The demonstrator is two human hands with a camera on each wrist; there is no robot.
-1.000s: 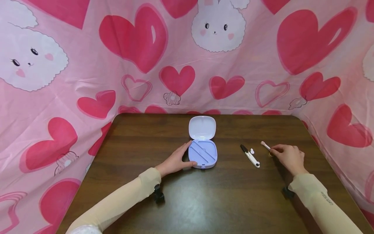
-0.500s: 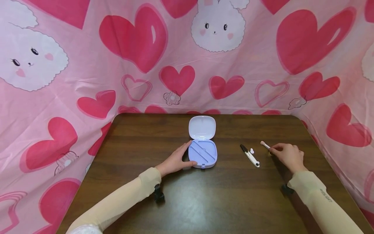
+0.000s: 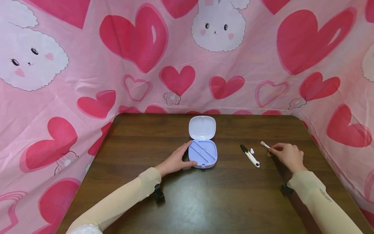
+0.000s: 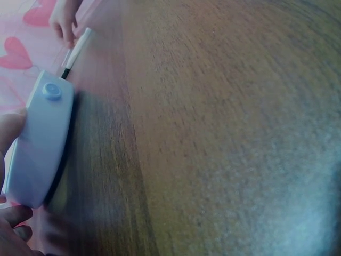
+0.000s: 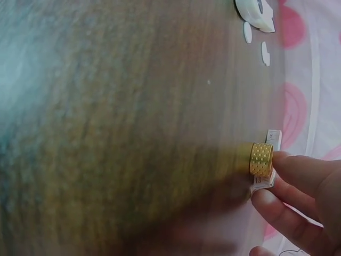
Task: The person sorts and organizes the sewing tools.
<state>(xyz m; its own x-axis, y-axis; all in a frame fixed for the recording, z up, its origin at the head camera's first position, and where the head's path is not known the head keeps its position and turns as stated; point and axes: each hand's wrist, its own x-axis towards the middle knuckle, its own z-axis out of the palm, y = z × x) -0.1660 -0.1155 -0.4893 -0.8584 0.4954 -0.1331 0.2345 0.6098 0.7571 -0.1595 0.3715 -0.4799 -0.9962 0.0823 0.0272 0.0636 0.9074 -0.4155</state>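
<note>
A: Start at the left. Any change there?

B: None to speak of over the past second. Same place for the left hand (image 3: 174,161), arched around the left side of the lavender case (image 3: 203,155), with thumb at the near wall and fingers at the far-left edge. Gap between thumb and fingers wide, filled by the case. Apparently steadying it.

A: And the lid (image 3: 202,127)?

B: Swung back at the far side, just as before.

A: Moving right?

B: Next, on the table (image 3: 187,201), a black-and-white tool (image 3: 251,158), slanting from far left to near right, clear of both hands. Just beside it, some small white bits (image 3: 252,151). Undisturbed.

A: Farther right?

B: Right hand (image 3: 289,157), fingers drawn together in a pinch, seemingly on the slim pale strip (image 5: 274,137), with the far end poking out toward the far left. Close against the fingertips, a gold dimpled band (image 5: 261,160); impossible to tell whether gripped too. At most a tiny shift toward the far side since a second ago.

A: Meaning what for the work?

B: Probably just a settling of the pinch. Still well apart from the case; lifted or not, hard to tell.
</note>
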